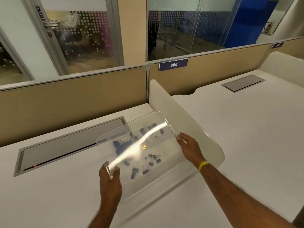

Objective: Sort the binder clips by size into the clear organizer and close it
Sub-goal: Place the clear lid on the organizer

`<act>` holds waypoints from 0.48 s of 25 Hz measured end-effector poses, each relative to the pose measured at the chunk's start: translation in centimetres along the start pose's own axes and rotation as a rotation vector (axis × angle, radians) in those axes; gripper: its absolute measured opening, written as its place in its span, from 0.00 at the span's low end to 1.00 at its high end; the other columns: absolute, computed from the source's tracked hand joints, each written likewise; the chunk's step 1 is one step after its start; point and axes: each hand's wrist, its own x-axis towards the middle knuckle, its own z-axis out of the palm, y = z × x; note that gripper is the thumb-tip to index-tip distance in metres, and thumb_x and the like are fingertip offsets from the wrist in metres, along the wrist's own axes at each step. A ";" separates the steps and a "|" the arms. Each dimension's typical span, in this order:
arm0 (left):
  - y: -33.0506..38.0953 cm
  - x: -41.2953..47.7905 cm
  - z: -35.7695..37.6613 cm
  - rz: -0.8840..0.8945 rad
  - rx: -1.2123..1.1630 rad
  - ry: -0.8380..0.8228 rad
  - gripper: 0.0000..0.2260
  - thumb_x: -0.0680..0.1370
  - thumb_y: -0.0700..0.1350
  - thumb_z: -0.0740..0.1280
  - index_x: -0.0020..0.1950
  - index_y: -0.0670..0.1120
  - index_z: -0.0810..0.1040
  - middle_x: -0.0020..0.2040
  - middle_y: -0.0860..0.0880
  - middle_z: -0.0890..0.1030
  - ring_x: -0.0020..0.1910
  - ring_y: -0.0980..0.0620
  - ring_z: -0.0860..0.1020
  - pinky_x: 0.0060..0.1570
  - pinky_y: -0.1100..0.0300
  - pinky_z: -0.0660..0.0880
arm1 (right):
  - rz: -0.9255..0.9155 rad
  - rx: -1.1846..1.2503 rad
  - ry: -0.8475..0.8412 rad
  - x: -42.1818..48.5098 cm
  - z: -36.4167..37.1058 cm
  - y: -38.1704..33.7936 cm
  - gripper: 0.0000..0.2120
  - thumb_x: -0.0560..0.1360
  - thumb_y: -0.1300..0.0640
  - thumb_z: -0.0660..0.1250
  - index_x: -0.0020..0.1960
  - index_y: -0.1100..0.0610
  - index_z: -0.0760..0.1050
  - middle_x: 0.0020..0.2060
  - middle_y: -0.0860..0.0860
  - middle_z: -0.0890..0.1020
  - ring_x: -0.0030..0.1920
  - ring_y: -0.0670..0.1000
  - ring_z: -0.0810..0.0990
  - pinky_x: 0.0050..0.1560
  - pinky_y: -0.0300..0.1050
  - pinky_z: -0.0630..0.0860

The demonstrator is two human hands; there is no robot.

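Above the white desk [54, 198] I held the clear organizer [166, 171] tilted between both hands. My left hand [109, 181] curled round its near corner, and my right hand [189, 148] pinched its right edge. Dark binder clips [152, 159] showed through it in loose clusters; whether inside or beneath, I could not tell.

Single head-worn view, looking forward and down, close over white desk [49, 195]

Over the desk [49, 195], the organizer [164, 142] is between left hand [109, 181] and right hand [190, 147], beside the divider [189, 116].
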 end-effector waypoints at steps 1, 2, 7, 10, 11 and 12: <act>0.3 0.5 0.5 0.022 0.016 0.005 0.17 0.81 0.41 0.61 0.70 0.47 0.66 0.62 0.51 0.72 0.60 0.48 0.74 0.64 0.53 0.68 | 0.015 0.019 -0.023 1.1 0.2 0.1 0.14 0.79 0.53 0.65 0.63 0.57 0.78 0.60 0.47 0.77 0.61 0.43 0.72 0.58 0.30 0.64; 0.5 1.0 1.0 0.036 0.018 0.004 0.18 0.81 0.40 0.61 0.71 0.45 0.65 0.61 0.51 0.71 0.61 0.49 0.72 0.63 0.56 0.65 | 0.030 0.037 -0.046 2.1 0.4 0.3 0.15 0.79 0.52 0.65 0.64 0.57 0.77 0.61 0.47 0.76 0.63 0.44 0.72 0.60 0.32 0.64; -0.4 3.5 2.2 0.057 0.018 -0.029 0.21 0.81 0.38 0.62 0.74 0.42 0.63 0.70 0.46 0.70 0.68 0.47 0.69 0.59 0.60 0.64 | 0.016 0.040 -0.083 4.6 1.1 1.4 0.13 0.79 0.50 0.64 0.60 0.54 0.80 0.51 0.43 0.81 0.57 0.45 0.78 0.63 0.39 0.70; -1.2 3.9 2.2 0.076 0.043 -0.035 0.22 0.80 0.39 0.63 0.74 0.42 0.63 0.69 0.45 0.70 0.68 0.46 0.69 0.61 0.59 0.66 | -0.007 0.027 -0.079 4.7 1.4 1.7 0.12 0.79 0.50 0.64 0.59 0.53 0.81 0.47 0.40 0.81 0.53 0.44 0.78 0.58 0.37 0.71; -1.3 3.9 2.1 0.081 0.056 -0.034 0.22 0.80 0.39 0.63 0.73 0.43 0.64 0.68 0.46 0.71 0.68 0.46 0.70 0.61 0.58 0.66 | -0.002 0.035 -0.074 4.6 1.5 1.9 0.13 0.79 0.50 0.65 0.60 0.54 0.80 0.47 0.40 0.81 0.53 0.44 0.78 0.57 0.35 0.70; -1.3 3.8 1.9 0.085 0.064 -0.028 0.21 0.80 0.39 0.64 0.72 0.43 0.64 0.66 0.48 0.71 0.67 0.46 0.70 0.61 0.57 0.67 | 0.007 0.047 -0.074 4.5 1.6 2.1 0.14 0.79 0.50 0.65 0.61 0.54 0.80 0.48 0.39 0.80 0.54 0.43 0.78 0.57 0.34 0.69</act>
